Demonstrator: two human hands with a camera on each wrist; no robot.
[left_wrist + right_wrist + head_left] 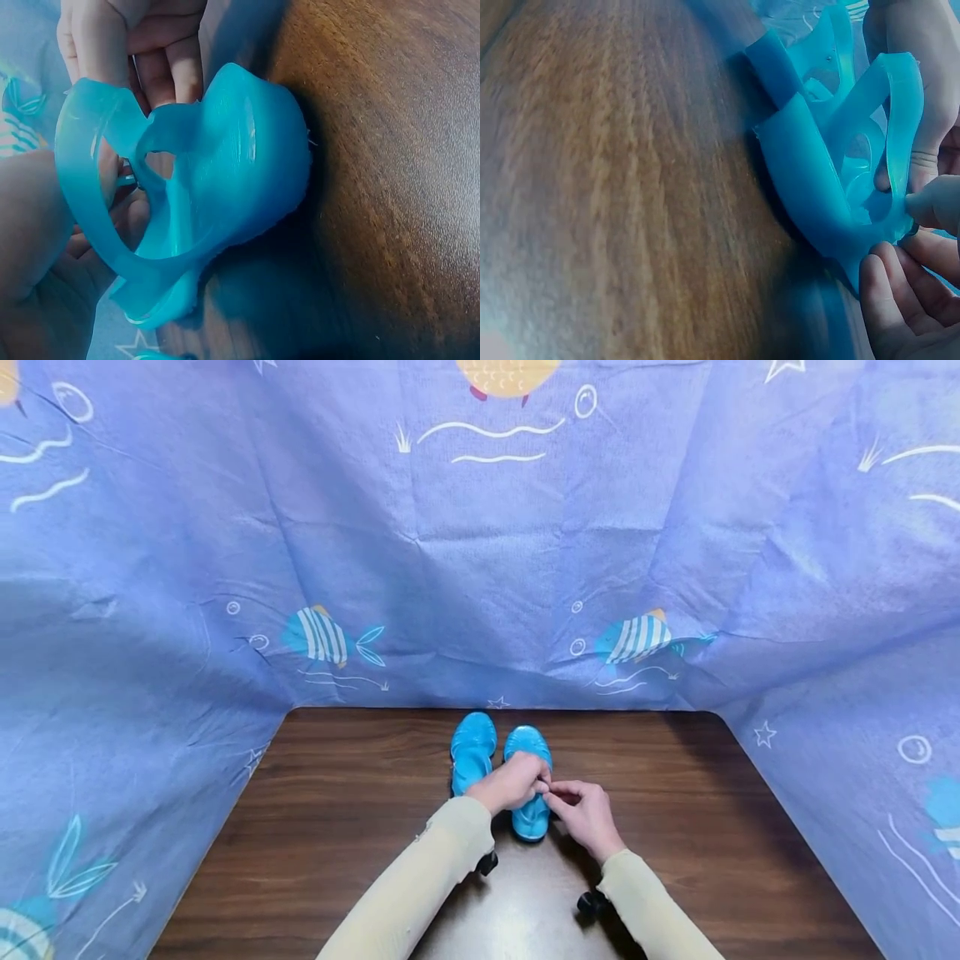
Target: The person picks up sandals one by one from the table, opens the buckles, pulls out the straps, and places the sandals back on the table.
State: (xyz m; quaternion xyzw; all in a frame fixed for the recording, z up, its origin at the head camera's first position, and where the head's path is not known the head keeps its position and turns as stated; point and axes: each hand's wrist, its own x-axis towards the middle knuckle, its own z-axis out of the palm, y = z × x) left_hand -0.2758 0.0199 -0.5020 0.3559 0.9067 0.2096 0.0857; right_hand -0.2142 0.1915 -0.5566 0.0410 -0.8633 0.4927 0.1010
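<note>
Two blue jelly sandals lie side by side on the table, toes toward the back. Both hands work at the ankle strap (904, 127) of the right-hand sandal (527, 741). My left hand (516, 779) reaches across that sandal from the left, its fingers curled in at the strap's outer side. From the right, my right hand (588, 814) pinches the strap's side between thumb and fingers, by a small dark fastening (913, 229). The left-hand sandal (474, 737) stands untouched beside it, partly hidden by the left hand and wrist. The left fingertips are mostly hidden in both wrist views.
The dark wood-grain table (360, 793) spreads around the sandals. A blue cloth (480, 568) printed with fish and stars hangs behind the table and along both sides. Each forearm wears a pale sleeve, with a black wrist mount beneath.
</note>
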